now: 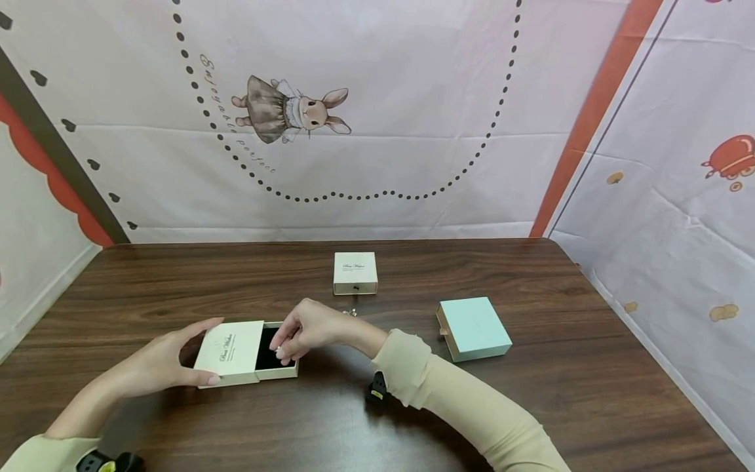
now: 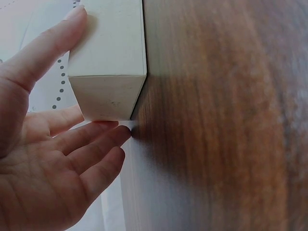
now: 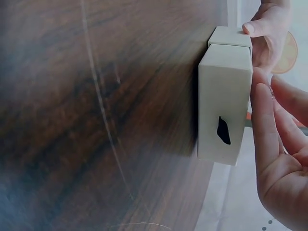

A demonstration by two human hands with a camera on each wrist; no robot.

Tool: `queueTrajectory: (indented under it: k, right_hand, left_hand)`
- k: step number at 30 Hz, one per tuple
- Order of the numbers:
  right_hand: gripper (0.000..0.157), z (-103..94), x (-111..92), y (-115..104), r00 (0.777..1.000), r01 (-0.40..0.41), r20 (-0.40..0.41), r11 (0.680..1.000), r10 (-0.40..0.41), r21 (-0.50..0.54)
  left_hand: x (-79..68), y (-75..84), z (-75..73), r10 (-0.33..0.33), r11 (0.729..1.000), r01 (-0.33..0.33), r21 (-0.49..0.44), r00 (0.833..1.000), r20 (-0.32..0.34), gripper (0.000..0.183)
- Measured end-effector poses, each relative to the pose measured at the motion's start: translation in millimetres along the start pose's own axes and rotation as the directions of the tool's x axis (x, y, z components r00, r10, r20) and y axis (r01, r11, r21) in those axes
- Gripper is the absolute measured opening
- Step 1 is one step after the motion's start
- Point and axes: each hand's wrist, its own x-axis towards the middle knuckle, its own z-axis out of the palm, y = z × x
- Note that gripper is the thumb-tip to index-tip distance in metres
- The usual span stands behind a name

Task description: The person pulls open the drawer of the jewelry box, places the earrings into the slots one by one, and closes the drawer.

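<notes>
A cream drawer box (image 1: 232,351) with dark lettering lies at the left of the table, its drawer (image 1: 278,373) pulled out to the right and showing a black lining. My left hand (image 1: 154,359) holds the sleeve's left end, thumb along the near side and fingers at the far side. Over the open drawer, my right hand (image 1: 309,330) pinches a small shiny piece of jewelry (image 1: 279,352) between thumb and fingertips. Most of that piece is hidden by the fingers; the right wrist view shows a glint of it (image 3: 272,91). A black ribbon tab (image 3: 224,131) marks the drawer's front.
A smaller cream box (image 1: 355,270) with lettering stands at the back middle. Just in front of it lies a small shiny item (image 1: 350,313), partly behind my right wrist. To the right sits a mint-green box (image 1: 476,328) with a ribbon tab. Printed cloth hangs behind the wooden table (image 1: 590,393).
</notes>
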Motion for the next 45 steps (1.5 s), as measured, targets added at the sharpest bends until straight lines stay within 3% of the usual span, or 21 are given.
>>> queueTrajectory:
  k: [6,16,45]
  right_hand:
    - [0.012,1.0,2,1,0.999,-0.017,-0.045,1.000,0.017,-0.005]
    - [0.011,8.1,6,6,0.993,-0.037,-0.113,0.991,0.023,-0.125]
    - [0.007,20.7,8,1,0.980,-0.075,-0.200,0.942,0.008,-0.327]
  left_hand:
    - [0.3,-0.3,-0.3,0.000,1.000,0.000,-0.006,1.000,0.004,0.096]
    - [-0.5,1.5,-0.5,0.006,1.000,-0.007,-0.002,1.000,-0.006,0.096]
    - [-1.2,2.7,-0.9,0.022,1.000,-0.022,0.009,1.000,-0.021,0.096]
